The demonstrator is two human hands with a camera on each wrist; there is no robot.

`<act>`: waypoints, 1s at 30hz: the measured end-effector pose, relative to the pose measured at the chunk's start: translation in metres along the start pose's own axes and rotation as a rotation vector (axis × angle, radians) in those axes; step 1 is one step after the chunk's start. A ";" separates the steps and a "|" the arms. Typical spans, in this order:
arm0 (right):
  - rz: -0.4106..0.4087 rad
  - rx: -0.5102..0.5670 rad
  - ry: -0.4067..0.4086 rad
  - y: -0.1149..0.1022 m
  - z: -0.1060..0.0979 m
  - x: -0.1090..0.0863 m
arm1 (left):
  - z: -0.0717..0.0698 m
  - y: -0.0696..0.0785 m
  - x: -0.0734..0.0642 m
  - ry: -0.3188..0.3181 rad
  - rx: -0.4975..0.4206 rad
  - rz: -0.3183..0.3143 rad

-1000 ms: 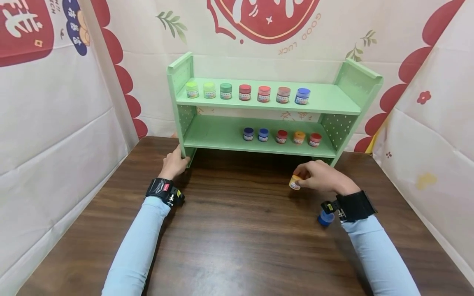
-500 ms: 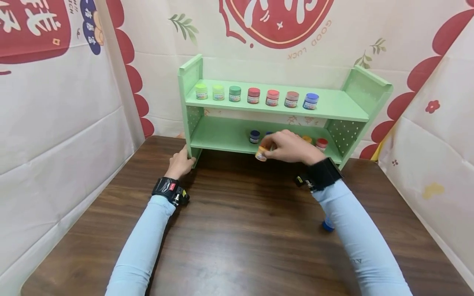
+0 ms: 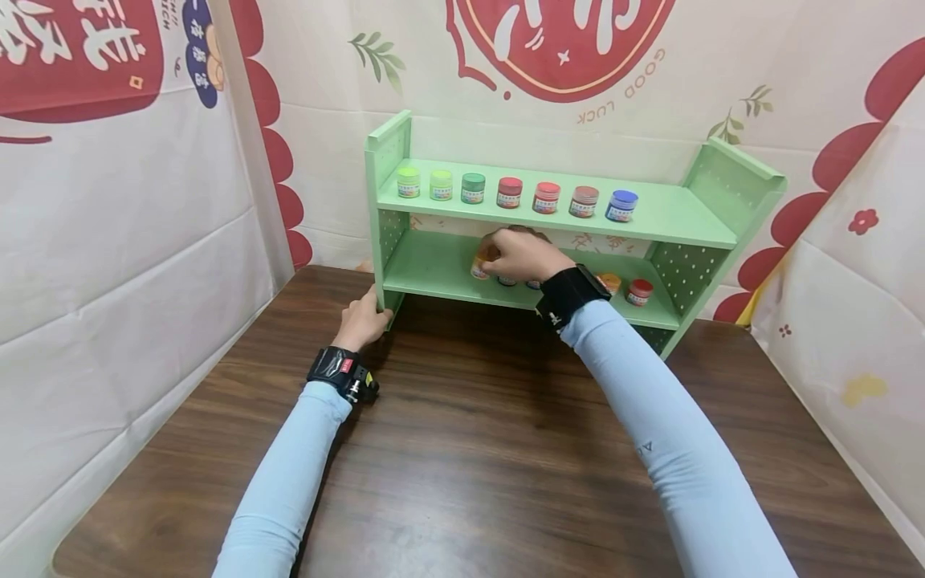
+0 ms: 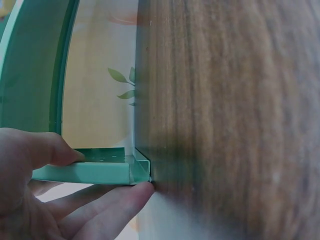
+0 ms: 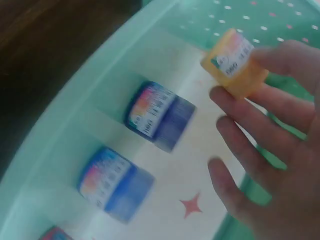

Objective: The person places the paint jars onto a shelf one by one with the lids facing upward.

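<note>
My right hand (image 3: 526, 257) pinches a small yellow-orange paint jar (image 3: 478, 268) between thumb and fingers, over the lower board of a green two-tier shelf (image 3: 433, 258). In the right wrist view the tilted yellow-orange jar (image 5: 232, 62) is just past a dark blue jar (image 5: 159, 116) and a brighter blue jar (image 5: 116, 184). Whether it touches the board I cannot tell. My left hand (image 3: 363, 323) grips the foot of the shelf's left side panel, thumb (image 4: 55, 149) on one side of the green edge and fingers on the other.
Several jars, among them a dark green one (image 3: 473, 188) and a blue one (image 3: 621, 206), line the upper board. An orange jar (image 3: 610, 282) and a red jar (image 3: 639, 292) show at the lower right. The brown table (image 3: 448, 449) lies in front; a printed cloth (image 3: 332, 144) hangs behind.
My right hand has carried the yellow-orange jar from above the table up and left to the lower board. The left hand stays on the shelf. The head view has shifted slightly.
</note>
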State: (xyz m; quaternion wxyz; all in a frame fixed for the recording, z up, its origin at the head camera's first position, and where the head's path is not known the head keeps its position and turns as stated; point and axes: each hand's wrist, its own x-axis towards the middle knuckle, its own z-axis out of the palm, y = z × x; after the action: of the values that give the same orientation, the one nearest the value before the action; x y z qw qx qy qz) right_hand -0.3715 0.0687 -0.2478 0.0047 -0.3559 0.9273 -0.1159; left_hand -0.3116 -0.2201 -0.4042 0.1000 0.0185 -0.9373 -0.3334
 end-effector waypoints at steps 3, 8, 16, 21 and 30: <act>0.024 -0.067 0.033 -0.002 0.005 0.006 | 0.001 0.000 0.000 0.000 0.001 -0.002; 0.054 -0.125 0.075 -0.005 0.013 0.013 | 0.002 0.000 0.000 0.001 -0.005 -0.001; 0.064 -0.188 0.072 -0.004 0.019 0.016 | 0.003 0.002 0.003 -0.002 -0.003 0.009; 0.073 -0.184 0.056 -0.003 0.020 0.018 | 0.002 0.002 0.004 0.005 0.004 0.017; 0.094 -0.131 0.036 -0.001 0.013 0.009 | 0.000 -0.001 0.003 -0.008 0.004 0.005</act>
State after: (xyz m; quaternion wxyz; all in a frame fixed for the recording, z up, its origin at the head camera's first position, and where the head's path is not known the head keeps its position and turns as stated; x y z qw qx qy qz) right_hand -0.3763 0.0589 -0.2593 -0.0299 -0.3091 0.9486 -0.0609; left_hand -0.3142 -0.2214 -0.4049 0.0972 0.0153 -0.9383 -0.3316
